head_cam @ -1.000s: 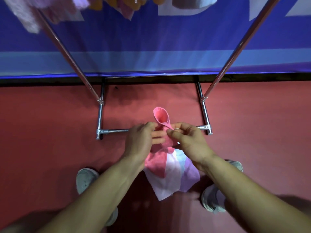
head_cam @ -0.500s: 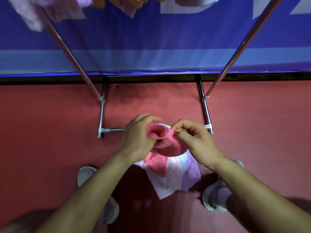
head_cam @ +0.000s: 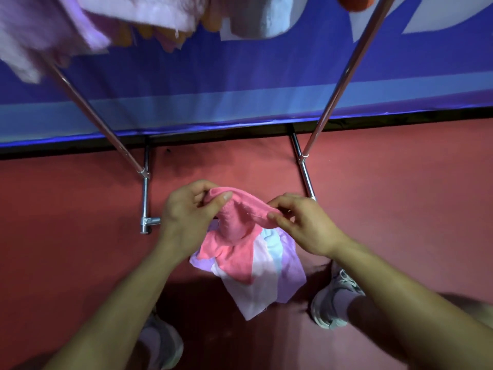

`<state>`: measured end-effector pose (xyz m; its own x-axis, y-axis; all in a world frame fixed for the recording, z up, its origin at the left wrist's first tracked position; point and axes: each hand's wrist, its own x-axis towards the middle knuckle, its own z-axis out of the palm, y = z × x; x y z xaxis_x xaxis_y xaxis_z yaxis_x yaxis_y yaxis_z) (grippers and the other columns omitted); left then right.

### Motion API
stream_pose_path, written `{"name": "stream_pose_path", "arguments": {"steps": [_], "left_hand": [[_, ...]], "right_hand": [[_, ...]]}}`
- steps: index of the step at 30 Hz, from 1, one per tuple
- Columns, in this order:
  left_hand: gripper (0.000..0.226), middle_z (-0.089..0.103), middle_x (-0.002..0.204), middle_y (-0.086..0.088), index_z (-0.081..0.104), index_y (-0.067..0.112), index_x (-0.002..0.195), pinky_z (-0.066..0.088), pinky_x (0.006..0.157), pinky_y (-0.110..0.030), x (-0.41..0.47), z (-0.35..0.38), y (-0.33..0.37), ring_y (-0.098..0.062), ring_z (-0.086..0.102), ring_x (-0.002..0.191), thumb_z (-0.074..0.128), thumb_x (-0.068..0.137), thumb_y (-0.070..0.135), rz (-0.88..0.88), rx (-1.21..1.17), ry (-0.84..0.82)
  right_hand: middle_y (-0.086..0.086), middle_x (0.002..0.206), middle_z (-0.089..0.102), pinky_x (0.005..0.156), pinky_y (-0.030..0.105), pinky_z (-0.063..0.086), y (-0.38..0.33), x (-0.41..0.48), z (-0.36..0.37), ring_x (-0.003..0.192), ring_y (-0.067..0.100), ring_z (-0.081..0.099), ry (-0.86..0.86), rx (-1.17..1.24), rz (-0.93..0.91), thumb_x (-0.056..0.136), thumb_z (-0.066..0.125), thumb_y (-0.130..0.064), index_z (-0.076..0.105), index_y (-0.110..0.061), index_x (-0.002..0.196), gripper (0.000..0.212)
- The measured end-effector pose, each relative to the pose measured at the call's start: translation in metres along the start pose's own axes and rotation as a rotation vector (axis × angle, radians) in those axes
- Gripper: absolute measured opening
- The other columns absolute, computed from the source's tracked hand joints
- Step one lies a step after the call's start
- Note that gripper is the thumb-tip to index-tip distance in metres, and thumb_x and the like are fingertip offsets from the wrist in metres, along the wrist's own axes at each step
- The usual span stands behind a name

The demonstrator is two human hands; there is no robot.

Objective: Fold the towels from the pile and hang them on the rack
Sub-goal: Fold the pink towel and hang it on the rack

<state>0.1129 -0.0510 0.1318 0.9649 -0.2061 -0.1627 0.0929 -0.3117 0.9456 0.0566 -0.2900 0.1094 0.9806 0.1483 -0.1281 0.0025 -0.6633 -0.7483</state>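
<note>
A pink towel point(head_cam: 237, 222) hangs between my two hands above the pile. My left hand point(head_cam: 186, 212) pinches its upper left edge, and my right hand point(head_cam: 301, 222) pinches the upper right edge. Below them the pile of towels point(head_cam: 269, 279) lies on the red floor, showing white, lilac, light blue and pink cloth. The metal rack point(head_cam: 336, 86) stands just beyond, its two slanted poles rising to the top of the view. Lilac and white towels point(head_cam: 149, 12) hang on it at the top edge, with orange ones behind.
The rack's chrome base bars point(head_cam: 145, 204) lie on the red floor either side of my hands. A blue banner wall point(head_cam: 240, 84) stands right behind the rack. My two shoes point(head_cam: 333, 303) flank the pile.
My hands have moved apart, spreading the pink towel's top edge out from a bunched loop. The view has tipped so the hung towels at the top appear larger.
</note>
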Motion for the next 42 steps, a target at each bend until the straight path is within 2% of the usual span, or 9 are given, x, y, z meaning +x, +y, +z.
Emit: {"name": "stream_pose_path", "arguments": {"steps": [4,10,13,17,23,28,34,39,42], "left_hand": [[0.01,0.072,0.073,0.0,0.072,0.027,0.083,0.056,0.07,-0.047,-0.016,-0.004,0.021,-0.01,0.061,0.068,0.074,0.079,0.036,0.094,0.06,0.089],[0.006,0.072,0.075,0.005,0.073,0.012,0.085,0.053,0.071,-0.021,-0.047,-0.017,0.075,-0.001,0.063,0.07,0.076,0.087,0.007,0.198,-0.007,0.272],[0.007,0.075,0.079,0.002,0.076,0.014,0.087,0.052,0.075,-0.02,-0.066,-0.035,0.118,-0.002,0.063,0.072,0.077,0.086,0.007,0.233,-0.012,0.31],[0.004,0.076,0.077,0.007,0.077,0.022,0.085,0.054,0.074,-0.025,-0.09,-0.066,0.187,-0.001,0.064,0.071,0.079,0.086,0.018,0.337,0.09,0.344],[0.001,0.07,0.071,0.009,0.076,0.015,0.087,0.045,0.061,-0.008,-0.118,-0.086,0.269,0.009,0.055,0.061,0.076,0.088,0.016,0.532,0.16,0.432],[0.019,0.07,0.067,-0.002,0.076,0.017,0.084,0.051,0.066,-0.037,-0.122,-0.096,0.282,-0.017,0.057,0.06,0.075,0.088,0.036,0.585,0.338,0.489],[0.019,0.069,0.068,-0.008,0.076,0.012,0.079,0.045,0.063,-0.027,-0.127,-0.094,0.303,-0.013,0.053,0.063,0.077,0.087,0.029,0.526,0.22,0.486],[0.028,0.062,0.061,-0.013,0.07,0.009,0.07,0.047,0.061,-0.042,-0.13,-0.087,0.316,-0.017,0.047,0.058,0.077,0.085,0.032,0.405,0.14,0.528],[0.022,0.069,0.064,-0.004,0.07,0.016,0.072,0.054,0.065,-0.043,-0.133,-0.078,0.321,-0.018,0.059,0.06,0.077,0.082,0.035,0.379,0.042,0.483]], "right_hand": [[-0.005,0.084,0.07,0.077,0.046,0.055,-0.021,-0.01,-0.012,0.08,0.02,0.067,0.149,0.108,0.052,0.094,0.059,-0.027,0.065,-0.024,0.094,0.007],[-0.013,0.078,0.064,0.072,0.029,0.051,-0.077,-0.025,-0.039,0.07,0.002,0.058,0.272,0.091,-0.131,0.097,0.063,-0.022,0.065,-0.024,0.094,0.004],[-0.015,0.084,0.067,0.075,0.023,0.048,-0.119,-0.036,-0.073,0.076,-0.002,0.058,0.339,0.096,-0.187,0.096,0.064,-0.017,0.067,-0.022,0.096,0.006],[-0.008,0.09,0.071,0.083,0.031,0.051,-0.179,-0.056,-0.126,0.085,0.007,0.065,0.346,0.103,-0.26,0.097,0.065,-0.019,0.069,-0.02,0.097,0.005],[-0.011,0.085,0.069,0.081,0.03,0.049,-0.245,-0.081,-0.18,0.081,0.001,0.059,0.32,0.148,-0.345,0.097,0.065,-0.021,0.071,-0.023,0.092,0.007],[-0.011,0.078,0.067,0.071,0.035,0.054,-0.284,-0.1,-0.206,0.072,0.006,0.059,0.315,0.131,-0.297,0.095,0.068,-0.022,0.073,-0.018,0.091,0.008],[-0.001,0.062,0.063,0.059,0.03,0.055,-0.315,-0.106,-0.213,0.058,0.011,0.058,0.35,0.266,-0.066,0.091,0.068,-0.012,0.069,-0.014,0.072,0.019],[0.006,0.068,0.064,0.056,0.026,0.058,-0.337,-0.105,-0.21,0.059,0.013,0.063,0.333,0.521,0.063,0.091,0.068,-0.007,0.068,-0.009,0.076,0.015],[0.01,0.073,0.066,0.057,0.028,0.06,-0.346,-0.103,-0.205,0.06,0.015,0.065,0.325,0.598,0.07,0.09,0.067,-0.003,0.067,-0.008,0.078,0.013]]}}
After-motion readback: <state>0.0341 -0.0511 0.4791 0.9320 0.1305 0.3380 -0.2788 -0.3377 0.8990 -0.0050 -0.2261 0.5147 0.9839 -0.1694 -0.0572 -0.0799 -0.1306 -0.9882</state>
